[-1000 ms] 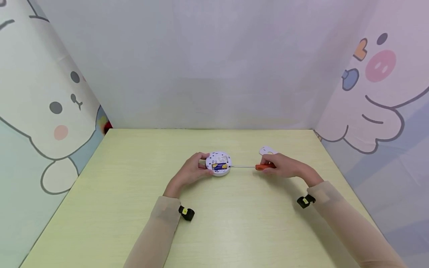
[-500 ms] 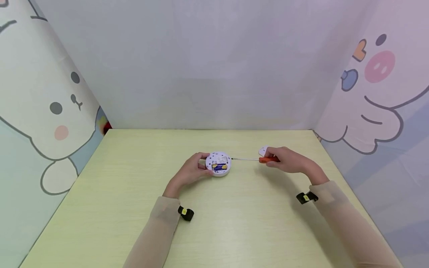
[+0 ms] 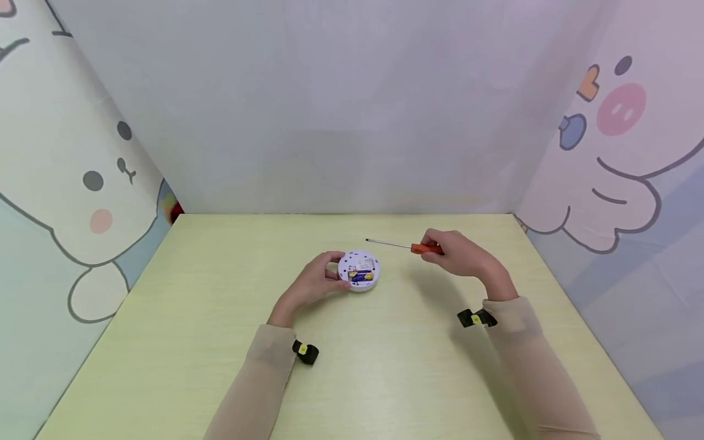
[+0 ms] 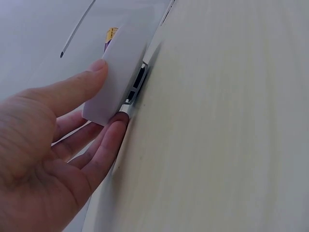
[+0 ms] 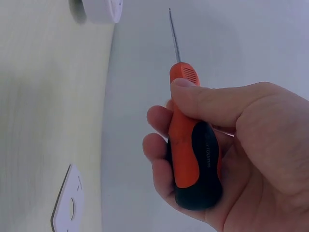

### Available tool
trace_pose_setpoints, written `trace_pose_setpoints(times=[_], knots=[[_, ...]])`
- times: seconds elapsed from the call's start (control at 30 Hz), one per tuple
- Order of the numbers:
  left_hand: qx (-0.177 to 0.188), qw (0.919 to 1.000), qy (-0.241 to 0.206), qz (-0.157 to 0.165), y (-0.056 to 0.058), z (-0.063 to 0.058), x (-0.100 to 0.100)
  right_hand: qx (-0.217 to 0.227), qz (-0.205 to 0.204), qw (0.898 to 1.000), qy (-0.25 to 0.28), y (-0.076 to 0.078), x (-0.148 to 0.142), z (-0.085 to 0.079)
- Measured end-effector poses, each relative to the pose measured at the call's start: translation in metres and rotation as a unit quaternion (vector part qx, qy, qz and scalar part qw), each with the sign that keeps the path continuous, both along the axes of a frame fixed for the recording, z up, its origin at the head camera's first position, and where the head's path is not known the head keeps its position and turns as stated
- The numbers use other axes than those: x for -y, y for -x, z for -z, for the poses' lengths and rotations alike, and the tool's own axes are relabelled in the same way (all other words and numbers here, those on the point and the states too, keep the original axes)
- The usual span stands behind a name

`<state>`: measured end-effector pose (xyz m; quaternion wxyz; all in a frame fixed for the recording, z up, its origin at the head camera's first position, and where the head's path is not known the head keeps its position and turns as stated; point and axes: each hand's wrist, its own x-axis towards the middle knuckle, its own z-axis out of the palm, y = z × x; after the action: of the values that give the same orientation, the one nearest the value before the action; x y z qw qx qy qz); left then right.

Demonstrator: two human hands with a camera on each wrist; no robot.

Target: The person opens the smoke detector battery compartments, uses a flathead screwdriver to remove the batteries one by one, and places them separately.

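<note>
My left hand (image 3: 315, 282) grips a round white device (image 3: 358, 256), with the thumb and fingers at its left rim. Its holed back face tilts up, and blue-and-yellow batteries (image 3: 360, 276) sit in its uncovered compartment. In the left wrist view the device (image 4: 116, 77) stands close over the table, a dark slotted part facing the surface. My right hand (image 3: 461, 253) holds a flat-tip screwdriver (image 3: 423, 249) by its orange-and-black handle. The screwdriver's shaft (image 5: 174, 38) points left, its tip raised beyond the device and apart from it.
A flat white plate (image 5: 70, 200) with a round hole lies on the pale wooden table (image 3: 220, 366); in the head view the right hand hides it. A plain back wall (image 3: 352, 122) and cartoon-printed side walls (image 3: 621, 153) surround the table.
The screwdriver tip has left the device's right edge, rising and moving left past its far side. My right hand has moved away and left. The left hand keeps its hold.
</note>
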<state>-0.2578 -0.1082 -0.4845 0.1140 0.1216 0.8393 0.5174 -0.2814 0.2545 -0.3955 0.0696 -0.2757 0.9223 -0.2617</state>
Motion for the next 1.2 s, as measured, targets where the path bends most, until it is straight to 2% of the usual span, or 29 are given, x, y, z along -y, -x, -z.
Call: trace_pose_setpoints(times=[0.23,0.43,0.8,1.2], knots=[[-0.003,1.0000,0.000,-0.003,0.000,0.001,0.000,-0.014,0.030,0.999,0.019,0.003,0.008,0.004],[0.000,1.0000,-0.001,0.002,0.000,0.001,-0.001,-0.006,0.046,0.998,0.038,0.003,0.014,0.006],[0.009,0.9999,-0.007,-0.005,0.002,0.000,-0.001,-0.001,0.057,0.997,0.045,0.002,0.009,0.005],[0.015,0.9997,0.012,-0.015,0.001,-0.003,0.003,-0.001,0.049,0.998,0.041,0.005,0.008,0.010]])
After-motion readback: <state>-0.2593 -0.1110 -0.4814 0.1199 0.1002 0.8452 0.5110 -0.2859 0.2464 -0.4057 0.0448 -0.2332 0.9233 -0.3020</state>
